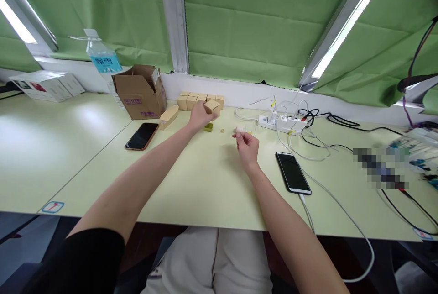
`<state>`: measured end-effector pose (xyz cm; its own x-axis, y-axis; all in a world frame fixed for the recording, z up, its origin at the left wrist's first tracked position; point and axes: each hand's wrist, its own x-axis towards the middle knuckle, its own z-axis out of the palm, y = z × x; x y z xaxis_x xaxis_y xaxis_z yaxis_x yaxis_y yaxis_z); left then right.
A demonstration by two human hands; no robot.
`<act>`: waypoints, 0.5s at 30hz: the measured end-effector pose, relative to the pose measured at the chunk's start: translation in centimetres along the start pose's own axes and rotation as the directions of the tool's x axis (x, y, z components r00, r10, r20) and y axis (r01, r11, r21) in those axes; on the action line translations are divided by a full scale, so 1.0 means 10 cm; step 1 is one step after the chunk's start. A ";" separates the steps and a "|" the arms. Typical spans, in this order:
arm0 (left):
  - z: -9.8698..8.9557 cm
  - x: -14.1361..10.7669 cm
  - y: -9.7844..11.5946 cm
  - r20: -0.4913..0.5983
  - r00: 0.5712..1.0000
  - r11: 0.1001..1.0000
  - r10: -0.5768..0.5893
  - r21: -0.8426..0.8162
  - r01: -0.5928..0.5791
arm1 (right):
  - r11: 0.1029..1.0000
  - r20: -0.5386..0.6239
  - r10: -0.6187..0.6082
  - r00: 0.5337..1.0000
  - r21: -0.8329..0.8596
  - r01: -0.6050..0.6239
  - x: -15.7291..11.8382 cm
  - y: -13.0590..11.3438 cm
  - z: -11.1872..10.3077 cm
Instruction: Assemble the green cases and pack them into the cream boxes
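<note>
My left hand [199, 117] grips a small tan cardboard box [212, 107] in front of several similar small boxes [191, 98] lined up near the wall. Below it on the table lies a small olive-green item [208, 127], with a tiny yellow piece [222, 130] to its right. My right hand [247, 145] has its fingers pinched together beside a small whitish item [240, 128]; what the fingertips hold, if anything, is too small to make out. A long, narrow tan carton piece [169, 117] rests left of my left hand.
An open brown carton [140, 93] and a large water bottle [102, 59] stand at the back left. One phone [142, 136] lies left, another [293, 173] right, with a cable. A white power strip [282, 123] with tangled cords sits back right.
</note>
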<state>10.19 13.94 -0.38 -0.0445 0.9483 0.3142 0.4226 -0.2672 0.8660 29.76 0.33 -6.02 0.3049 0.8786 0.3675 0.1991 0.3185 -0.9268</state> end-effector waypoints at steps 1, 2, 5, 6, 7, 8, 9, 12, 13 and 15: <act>0.08 0.13 0.01 -0.008 0.999 0.999 -0.037 0.010 0.037 | 1.000 -0.002 0.001 1.000 0.002 -0.001 0.00 0.00 0.00; 0.17 0.24 0.02 -0.019 0.997 0.996 -0.081 0.031 0.081 | 1.000 -0.006 0.003 1.000 0.007 -0.003 0.00 0.00 0.00; 0.43 0.46 0.02 -0.048 0.985 0.982 -0.168 0.073 0.172 | 1.000 -0.007 0.003 1.000 0.021 -0.003 -0.01 0.00 -0.01; 0.51 0.50 0.01 -0.059 0.981 0.979 -0.183 0.076 0.187 | 1.000 -0.004 0.001 1.000 0.022 -0.001 -0.02 0.00 -0.01; 0.58 0.52 -0.01 -0.072 0.978 0.977 -0.194 0.076 0.200 | 1.000 0.000 0.000 1.000 0.024 0.000 -0.02 -0.01 -0.01; 0.64 0.53 -0.03 -0.091 0.974 0.974 -0.206 0.075 0.213 | 1.000 0.004 0.002 1.000 0.028 -0.002 -0.03 -0.02 -0.01; 0.70 0.52 -0.04 -0.110 0.970 0.972 -0.215 0.071 0.224 | 0.999 0.008 0.005 1.000 0.035 -0.005 -0.03 -0.03 -0.01; 0.84 0.45 -0.09 -0.173 0.972 0.982 -0.160 0.076 0.176 | 0.998 0.007 0.012 1.000 0.064 -0.012 -0.04 -0.08 0.00; 0.87 0.42 -0.10 -0.173 0.979 0.987 -0.111 0.099 0.129 | 0.997 0.002 0.010 1.000 0.070 -0.011 -0.05 -0.10 0.00; 0.92 0.37 -0.11 -0.116 0.993 0.982 -0.027 0.184 0.048 | 0.997 -0.002 0.006 1.000 0.079 -0.006 -0.06 -0.13 0.01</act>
<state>17.90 19.32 -3.76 -0.1606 0.9289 0.3338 0.5794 -0.1850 0.7938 29.22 -0.58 -5.06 0.3078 0.8799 0.3619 0.1227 0.3405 -0.9322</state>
